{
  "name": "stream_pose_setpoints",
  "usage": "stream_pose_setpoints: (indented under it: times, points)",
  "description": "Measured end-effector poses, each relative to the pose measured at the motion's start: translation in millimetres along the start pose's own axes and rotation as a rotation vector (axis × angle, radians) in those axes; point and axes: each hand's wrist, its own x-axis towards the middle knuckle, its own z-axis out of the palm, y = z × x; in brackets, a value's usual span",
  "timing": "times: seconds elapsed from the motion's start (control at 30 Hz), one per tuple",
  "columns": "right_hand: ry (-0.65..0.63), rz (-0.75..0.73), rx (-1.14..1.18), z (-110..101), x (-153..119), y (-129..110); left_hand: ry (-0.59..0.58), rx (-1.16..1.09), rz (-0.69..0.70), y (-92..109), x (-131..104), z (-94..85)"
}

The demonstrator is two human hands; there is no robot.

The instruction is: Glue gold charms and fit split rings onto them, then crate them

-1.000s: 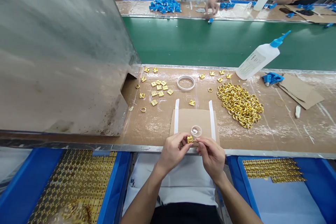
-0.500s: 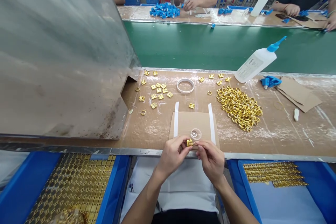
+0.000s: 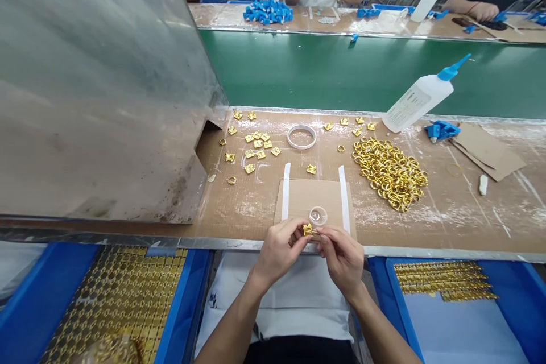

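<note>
Between its thumb and fingers, my left hand [image 3: 277,249] pinches a small square gold-coloured piece [image 3: 307,230]. My right hand [image 3: 344,259] is closed on a thin stick-like tool [image 3: 315,232], whose tip meets the piece; the tool's kind is too small to make out. Just beyond my fingers, a small round clear dish [image 3: 325,217] sits on a cardboard pad [image 3: 315,193] held by two white tape strips. Similar square gold pieces [image 3: 260,154] lie scattered to the left and behind. A heap of gold rings [image 3: 390,173] is to the right.
A large metal housing [image 3: 98,91] blocks the left. A white tape roll [image 3: 289,137], a tilted bottle with a blue nozzle [image 3: 416,103] and cardboard scraps [image 3: 490,151] lie beyond. Blue trays [image 3: 194,290] with gold parts flank my lap. Across the green belt [image 3: 307,68], co-workers sit.
My hands keep nearly the same hold and place. Across the belt, the co-worker in white has brought both hands together, and another co-worker's hand at right has shifted. The view has moved slightly.
</note>
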Motion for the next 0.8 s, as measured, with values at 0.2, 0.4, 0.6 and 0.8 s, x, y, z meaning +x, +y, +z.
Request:
stream_pose_setpoints:
  times: [0.2, 0.4, 0.6, 0.8]
  points:
    - [0.014, 0.033, -0.015, -0.3, 0.2, -0.7, 0.007, 0.018, -0.011, -0.3, -0.5, 0.7]
    - [0.012, 0.047, -0.041, 0.2, -0.5, -1.2, 0.011, 0.020, 0.003, 0.2, -0.5, 0.1]
    - [0.014, 0.041, -0.027, 0.1, -1.5, -0.2, 0.008, 0.019, -0.006, 0.8, -0.6, 0.2]
    - [0.000, 0.044, 0.001, 0.3, -1.2, 0.1, 0.006, 0.017, -0.006, 0.4, -0.5, 0.5]
